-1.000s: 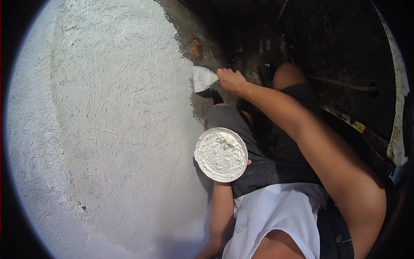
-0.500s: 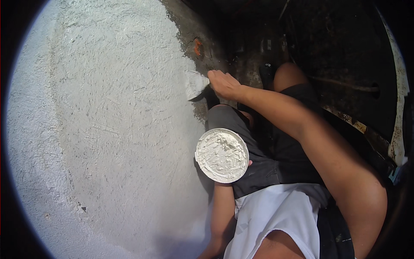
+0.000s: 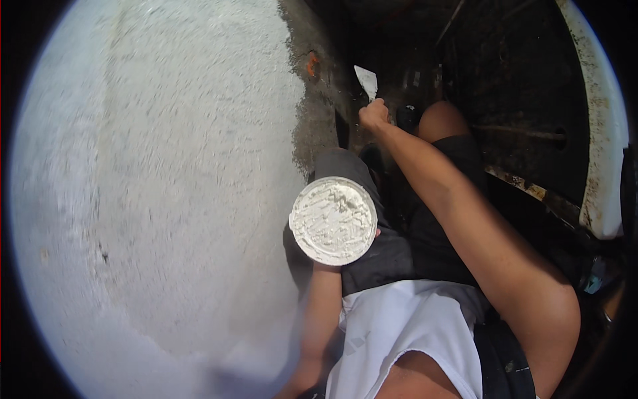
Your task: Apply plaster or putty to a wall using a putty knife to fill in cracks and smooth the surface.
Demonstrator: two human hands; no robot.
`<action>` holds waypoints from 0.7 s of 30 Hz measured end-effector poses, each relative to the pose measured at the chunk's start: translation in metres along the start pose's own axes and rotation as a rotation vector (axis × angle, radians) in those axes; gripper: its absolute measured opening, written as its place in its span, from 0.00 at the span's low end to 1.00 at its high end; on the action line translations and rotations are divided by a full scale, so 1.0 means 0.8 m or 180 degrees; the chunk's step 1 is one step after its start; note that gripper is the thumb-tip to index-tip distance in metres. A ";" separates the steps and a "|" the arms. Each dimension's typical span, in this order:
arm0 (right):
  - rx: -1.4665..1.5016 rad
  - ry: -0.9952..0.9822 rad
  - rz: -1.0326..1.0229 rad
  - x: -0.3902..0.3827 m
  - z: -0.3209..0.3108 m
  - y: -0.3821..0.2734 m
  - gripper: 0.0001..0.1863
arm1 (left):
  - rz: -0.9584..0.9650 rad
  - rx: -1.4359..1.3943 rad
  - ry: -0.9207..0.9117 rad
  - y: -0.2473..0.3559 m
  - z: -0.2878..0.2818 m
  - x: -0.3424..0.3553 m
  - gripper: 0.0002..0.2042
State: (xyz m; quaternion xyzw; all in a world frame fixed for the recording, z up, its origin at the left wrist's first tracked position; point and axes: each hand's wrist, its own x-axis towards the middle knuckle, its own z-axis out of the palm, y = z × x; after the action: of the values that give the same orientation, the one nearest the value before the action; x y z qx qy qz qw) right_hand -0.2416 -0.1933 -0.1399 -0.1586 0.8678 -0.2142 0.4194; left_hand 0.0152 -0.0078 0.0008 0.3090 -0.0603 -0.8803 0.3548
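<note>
Scraper (image 3: 367,80) mvd R, off plaster edge (image 3: 294,100)

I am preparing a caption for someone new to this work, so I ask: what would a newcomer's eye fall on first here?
First, the broad, rough white surface filling the left side, its ragged edge meeting a dark grey strip. Next, the round container of white paste near the picture's centre. Above it, the pale-bladed scraper in the right grip stands out against the dark background.
</note>
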 end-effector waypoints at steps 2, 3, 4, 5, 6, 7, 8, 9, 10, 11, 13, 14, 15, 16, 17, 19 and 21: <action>-0.0071 0.0093 -0.0228 -0.018 -0.007 -0.022 0.24 | -0.0341 -0.1028 0.0296 0.010 0.019 -0.011 0.44; -0.0132 0.0201 -0.0525 -0.031 -0.011 -0.034 0.23 | -0.0306 -0.1155 0.0236 0.018 0.029 -0.014 0.44; -0.0200 0.0316 -0.0892 -0.037 -0.018 -0.044 0.22 | -0.0240 -0.1314 0.0101 0.017 0.030 -0.011 0.44; -0.0212 0.0336 -0.1200 -0.048 -0.026 -0.057 0.21 | -0.0223 -0.1721 0.0113 0.022 0.039 -0.013 0.45; -0.0210 0.0332 -0.1466 -0.062 -0.033 -0.066 0.21 | -0.0232 -0.1544 -0.0132 0.024 0.043 -0.020 0.44; -0.0225 0.0250 -0.1786 -0.073 -0.046 -0.071 0.20 | -0.0239 -0.1619 -0.0448 0.024 0.046 -0.021 0.43; -0.0246 0.0163 -0.1971 -0.084 -0.061 -0.078 0.19 | -0.0218 -0.1681 -0.0834 0.026 0.048 -0.024 0.42; -0.0300 0.0226 -0.2319 -0.095 -0.074 -0.085 0.18 | -0.0166 -0.1572 -0.0701 0.026 0.047 -0.024 0.41; -0.0413 0.0303 -0.2456 -0.110 -0.089 -0.084 0.17 | -0.0111 -0.1497 -0.0627 0.026 0.047 -0.025 0.40; -0.0483 0.0305 -0.2603 -0.122 -0.104 -0.078 0.17 | -0.0103 -0.1456 -0.0532 0.026 0.044 -0.024 0.39; -0.0738 0.0284 -0.2675 -0.150 -0.140 -0.063 0.20 | -0.0115 -0.1560 -0.0966 0.029 0.039 -0.026 0.38; -0.0848 0.0214 -0.2761 -0.163 -0.157 -0.050 0.22 | -0.0156 -0.1564 -0.1022 0.029 0.038 -0.028 0.37; -0.0972 0.0237 -0.2709 -0.176 -0.169 -0.037 0.22 | -0.0086 -0.1652 -0.1259 0.030 0.039 -0.030 0.33; -0.1038 0.0242 -0.2858 -0.188 -0.181 -0.021 0.22 | -0.0099 -0.1787 -0.1159 0.030 0.040 -0.033 0.34; -0.1104 0.0282 -0.2892 -0.200 -0.191 -0.005 0.22 | -0.0087 -0.1873 -0.1098 0.031 0.043 -0.033 0.35; -0.1127 0.0369 -0.3162 -0.222 -0.203 0.024 0.21 | -0.0040 -0.1758 -0.0840 0.033 0.050 -0.036 0.35; -0.1117 0.0455 -0.3364 -0.247 -0.212 0.049 0.20 | 0.0007 -0.1797 -0.0817 0.035 0.053 -0.040 0.35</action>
State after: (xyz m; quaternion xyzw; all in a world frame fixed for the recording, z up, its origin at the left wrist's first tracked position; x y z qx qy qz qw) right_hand -0.2625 -0.0290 0.0653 -0.6244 0.7192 -0.2579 0.1625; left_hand 0.0245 -0.0120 0.0603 0.0845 0.1419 -0.8937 0.4171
